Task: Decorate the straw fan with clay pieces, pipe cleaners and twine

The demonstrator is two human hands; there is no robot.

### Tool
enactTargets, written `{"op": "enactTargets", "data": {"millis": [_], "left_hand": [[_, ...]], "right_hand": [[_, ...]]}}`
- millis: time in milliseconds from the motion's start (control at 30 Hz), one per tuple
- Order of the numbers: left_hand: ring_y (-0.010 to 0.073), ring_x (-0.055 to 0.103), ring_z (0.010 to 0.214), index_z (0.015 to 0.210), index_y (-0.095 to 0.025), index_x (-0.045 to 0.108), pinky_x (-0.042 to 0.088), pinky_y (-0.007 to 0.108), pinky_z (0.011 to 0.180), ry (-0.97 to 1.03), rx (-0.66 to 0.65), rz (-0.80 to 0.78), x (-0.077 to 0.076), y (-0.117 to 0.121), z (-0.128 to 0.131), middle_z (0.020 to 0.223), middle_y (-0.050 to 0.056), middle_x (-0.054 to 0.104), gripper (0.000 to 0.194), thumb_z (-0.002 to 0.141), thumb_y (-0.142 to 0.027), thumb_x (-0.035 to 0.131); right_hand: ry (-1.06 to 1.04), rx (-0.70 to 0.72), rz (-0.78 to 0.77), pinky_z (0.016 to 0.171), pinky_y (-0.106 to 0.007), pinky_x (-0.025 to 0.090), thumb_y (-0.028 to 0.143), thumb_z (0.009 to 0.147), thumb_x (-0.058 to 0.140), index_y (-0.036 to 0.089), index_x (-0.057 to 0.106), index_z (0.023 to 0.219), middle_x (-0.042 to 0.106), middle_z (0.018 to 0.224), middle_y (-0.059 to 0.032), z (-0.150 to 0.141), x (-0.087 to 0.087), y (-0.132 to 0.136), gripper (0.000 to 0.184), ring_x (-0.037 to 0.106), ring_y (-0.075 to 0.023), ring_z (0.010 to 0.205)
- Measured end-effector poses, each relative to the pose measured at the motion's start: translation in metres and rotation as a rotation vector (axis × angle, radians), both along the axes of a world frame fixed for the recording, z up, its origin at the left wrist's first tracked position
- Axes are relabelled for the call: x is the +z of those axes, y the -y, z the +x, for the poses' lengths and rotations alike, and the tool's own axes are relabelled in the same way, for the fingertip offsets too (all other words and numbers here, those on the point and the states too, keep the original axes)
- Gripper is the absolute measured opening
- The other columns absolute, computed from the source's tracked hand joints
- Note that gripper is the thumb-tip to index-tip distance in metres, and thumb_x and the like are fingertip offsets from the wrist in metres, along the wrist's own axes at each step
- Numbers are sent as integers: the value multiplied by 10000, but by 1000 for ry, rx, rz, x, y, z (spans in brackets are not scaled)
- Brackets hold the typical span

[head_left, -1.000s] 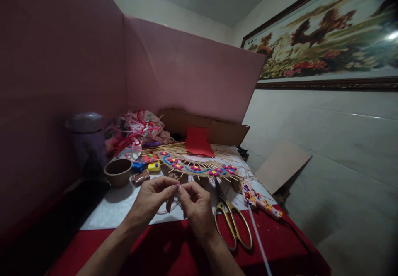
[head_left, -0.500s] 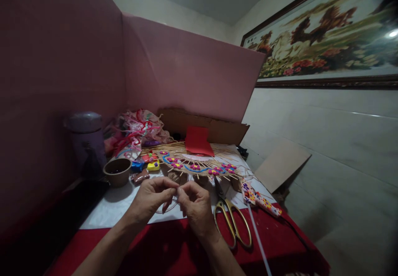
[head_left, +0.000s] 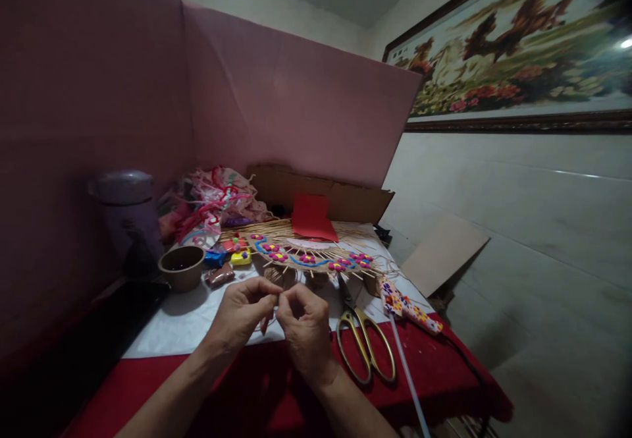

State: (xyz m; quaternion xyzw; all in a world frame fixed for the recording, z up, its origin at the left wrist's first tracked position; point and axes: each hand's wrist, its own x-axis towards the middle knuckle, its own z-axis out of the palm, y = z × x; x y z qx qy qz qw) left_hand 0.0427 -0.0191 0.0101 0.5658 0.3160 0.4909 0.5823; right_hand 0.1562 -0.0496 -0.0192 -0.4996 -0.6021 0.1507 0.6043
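Note:
My left hand (head_left: 245,311) and my right hand (head_left: 305,323) meet fingertip to fingertip above the front edge of the white sheet (head_left: 162,339). Both are closed in a pinch; whatever lies between the fingers is too small to make out. Just beyond them is a curved woven band (head_left: 316,261) decorated with pink flowers and a wavy blue line, with thin sticks poking out along its edge. A ball of twine (head_left: 279,274) sits partly hidden under the band. Large scissors (head_left: 364,339) with gold handles lie right of my right hand.
On the left stand a brown cup (head_left: 182,268) and a purple bottle (head_left: 129,220), near blue, yellow and brown clay packets (head_left: 220,275). A flower-patterned glue gun (head_left: 409,309) with a clear glue stick lies at right. Red paper (head_left: 312,217) and cardboard (head_left: 340,197) are behind.
The view has shifted slightly, so most things sit a little higher and further left. My hands stay pinched together, with the right fingertips slightly rearranged.

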Motion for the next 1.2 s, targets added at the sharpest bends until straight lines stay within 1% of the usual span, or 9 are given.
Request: {"op": "enactTargets", "data": {"millis": [67, 167, 233, 333, 533, 667, 833, 1000, 1200], "left_hand": [[74, 461, 378, 671, -116, 650, 373, 204, 372, 22, -2, -4, -1, 0, 1, 516, -18, 572, 177, 586, -255, 719], [85, 483, 413, 760, -118, 662, 397, 207, 388, 47, -4, -22, -2, -1, 1, 527, -18, 578, 246, 614, -306, 726], [88, 484, 409, 764, -114, 660, 397, 205, 376, 28, -22, -23, -3, -2, 0, 521, -15, 577, 268, 630, -338, 720], [87, 485, 395, 734, -109, 652, 404, 206, 371, -20, -57, -4, -3, -3, -1, 500, -14, 569, 265, 661, -359, 698], [93, 491, 383, 710, -113, 624, 436, 222, 359, -66, -37, 29, -6, -5, -4, 490, -22, 556, 268, 681, -373, 682], [88, 479, 373, 700, -120, 609, 438, 225, 339, -82, -40, 50, -7, -7, -7, 500, -32, 540, 278, 682, -389, 678], [86, 480, 389, 693, -129, 599, 434, 208, 338, -111, -81, 64, -8, -9, -10, 493, -34, 529, 281, 688, -400, 672], [95, 502, 389, 750, -121, 615, 438, 210, 337, -148, -123, 31, -7, -11, -13, 510, -16, 565, 308, 691, -420, 662], [80, 497, 326, 648, -126, 582, 388, 176, 318, -178, -133, 31, -1, -6, -15, 470, -21, 569, 281, 688, -393, 659]], "right_hand": [[-43, 14, -14, 522, -218, 347, 232, 812, 504, 181, 496, 596, 482, 552, 35, 0, 0, 0, 223, 436, -96, 522], [-150, 80, -46, 551, -224, 386, 300, 859, 480, 177, 527, 669, 546, 595, 18, 0, 2, 2, 231, 496, -107, 551], [-178, 81, -47, 559, -224, 394, 330, 863, 488, 178, 527, 681, 549, 600, 18, 0, 3, 2, 241, 507, -110, 562], [-133, 45, -42, 558, -223, 387, 335, 864, 493, 179, 524, 680, 540, 597, 21, 1, 4, 2, 243, 498, -110, 563], [13, 6, -32, 610, -235, 391, 304, 883, 467, 172, 553, 713, 587, 656, -5, 2, 6, 2, 232, 534, -126, 627], [43, 34, 0, 637, -234, 398, 287, 891, 452, 167, 592, 746, 611, 713, -20, 2, 7, 3, 235, 553, -130, 668], [70, 69, -4, 606, -235, 387, 260, 881, 456, 168, 584, 742, 589, 688, -12, 4, 7, 1, 211, 527, -126, 637], [103, 95, -9, 608, -235, 377, 238, 874, 457, 167, 571, 726, 575, 685, -9, 6, 7, 0, 200, 517, -126, 647], [106, 151, -57, 576, -227, 367, 246, 866, 464, 169, 573, 728, 570, 659, 2, 7, 8, 1, 192, 494, -111, 598]]}}
